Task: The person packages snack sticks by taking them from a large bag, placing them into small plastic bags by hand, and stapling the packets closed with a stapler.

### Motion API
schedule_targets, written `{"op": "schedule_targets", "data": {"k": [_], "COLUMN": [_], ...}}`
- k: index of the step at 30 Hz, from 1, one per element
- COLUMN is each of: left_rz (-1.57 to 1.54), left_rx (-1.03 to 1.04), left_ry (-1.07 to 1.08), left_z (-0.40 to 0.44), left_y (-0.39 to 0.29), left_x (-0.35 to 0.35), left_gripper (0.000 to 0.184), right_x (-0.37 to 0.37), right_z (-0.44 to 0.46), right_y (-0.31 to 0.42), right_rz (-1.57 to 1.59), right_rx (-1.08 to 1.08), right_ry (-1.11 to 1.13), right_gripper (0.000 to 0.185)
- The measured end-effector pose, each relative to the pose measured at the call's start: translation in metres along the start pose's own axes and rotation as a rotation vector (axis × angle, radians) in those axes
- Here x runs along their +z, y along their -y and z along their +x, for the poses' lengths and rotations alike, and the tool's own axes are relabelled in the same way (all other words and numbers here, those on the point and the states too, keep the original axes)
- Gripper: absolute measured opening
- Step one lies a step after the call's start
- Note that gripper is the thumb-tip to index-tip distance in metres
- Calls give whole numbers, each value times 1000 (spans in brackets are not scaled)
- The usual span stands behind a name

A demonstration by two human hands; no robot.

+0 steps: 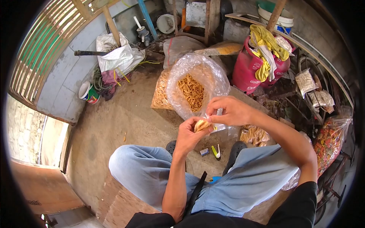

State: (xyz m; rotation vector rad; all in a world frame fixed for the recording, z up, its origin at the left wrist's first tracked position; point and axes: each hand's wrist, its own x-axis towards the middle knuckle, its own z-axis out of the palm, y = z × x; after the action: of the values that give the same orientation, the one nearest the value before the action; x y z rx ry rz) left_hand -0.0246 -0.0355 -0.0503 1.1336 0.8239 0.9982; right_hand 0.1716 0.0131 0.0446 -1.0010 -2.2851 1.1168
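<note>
My left hand [185, 137] is closed around a small clear bag of yellowish snack sticks [201, 125]. Over the bag's upper end, my right hand [230, 110] has its thumb and fingers pinched together on the thin plastic. Just beyond both hands stands a large clear plastic bag [176, 85], its mouth spread wide, with many brown snack sticks [191, 92] inside. On the floor between my feet lie a green and white stapler-like tool [216, 152] and a little blue and white box [204, 152]. Several filled snack packets [254, 135] rest by my right forearm.
A pink barrel [243, 72] with yellow cloths [262, 38] stands at the back right. Along the right side is a big bag of colourful packets [332, 142]. A white sack [114, 49] and a small tub [89, 93] sit at the left wall.
</note>
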Motion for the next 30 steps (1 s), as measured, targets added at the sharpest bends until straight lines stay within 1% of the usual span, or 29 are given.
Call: {"op": "schedule_targets", "data": {"k": [3, 5, 7, 9, 11, 12, 13, 14, 15, 16, 17, 18, 20, 21, 23, 24, 25, 26, 28, 29, 30], "left_rz": [13, 65, 70, 81, 50, 56, 73, 88, 92, 111, 132, 143, 385, 395, 452, 501, 412, 414, 360, 306, 301], "left_rx": [32, -26, -5, 23, 0, 8, -75, -156, -148, -197, -247, -236, -209, -246, -213, -198, -166, -156, -76, -88, -83], "left_ry": [-43, -74, -44, -14, 3, 1, 4, 4, -4, 38, 81, 78, 290, 300, 311, 318, 318, 327, 358, 365, 380], "left_z": [0, -1, 1, 3, 6, 7, 6, 7, 6, 6, 7, 12, 25, 32, 46, 52, 56, 60, 66, 66, 66], "left_y": [-1, -8, -6, -10, -21, -32, -47, -61, -74, -88, -102, -115, -138, -147, -154, -154, -150, -144, -132, -127, -125], "left_x": [2, 5, 5, 6, 9, 12, 15, 18, 20, 19, 16, 12, 4, 2, 2, 2, 2, 0, 0, 0, 3], "left_gripper": [27, 25, 27, 28, 31, 31, 33, 35, 35, 34, 33, 33, 31, 31, 30, 30, 30, 30, 27, 26, 26], "right_x": [0, 2, 4, 0, -4, -8, -12, -16, -20, -23, -25, -28, -32, -35, -39, -39, -39, -40, -39, -35, -36], "right_z": [0, 0, 1, 3, 4, 3, 2, 2, 2, 3, 3, 2, -1, -1, 2, 3, 3, 1, -6, -8, -11], "right_y": [5, 2, -9, -13, -10, -1, 5, 6, 6, 7, 10, 14, 22, 26, 31, 30, 30, 32, 35, 27, 28], "right_rz": [22, 31, 32, 46, 59, 152, 245, 240, 344, 449, 448, 445, 441, 423, 391, 336, 279, 269, 344, 322, 311], "right_rx": [29, 29, -78, -83, -94, 16, 125, 115, 164, 210, 194, 148, 101, 103, 92, 54, 16, 13, 98, 23, 30], "right_ry": [25, 19, -67, -76, -84, -107, -129, -127, -111, -93, -90, -131, -181, -211, -246, -292, -339, -349, -386, -402, -412], "right_gripper": [17, 17, 18, 18, 19, 19, 19, 19, 18, 18, 18, 17, 17, 17, 18, 18, 19, 19, 18, 15, 15]}}
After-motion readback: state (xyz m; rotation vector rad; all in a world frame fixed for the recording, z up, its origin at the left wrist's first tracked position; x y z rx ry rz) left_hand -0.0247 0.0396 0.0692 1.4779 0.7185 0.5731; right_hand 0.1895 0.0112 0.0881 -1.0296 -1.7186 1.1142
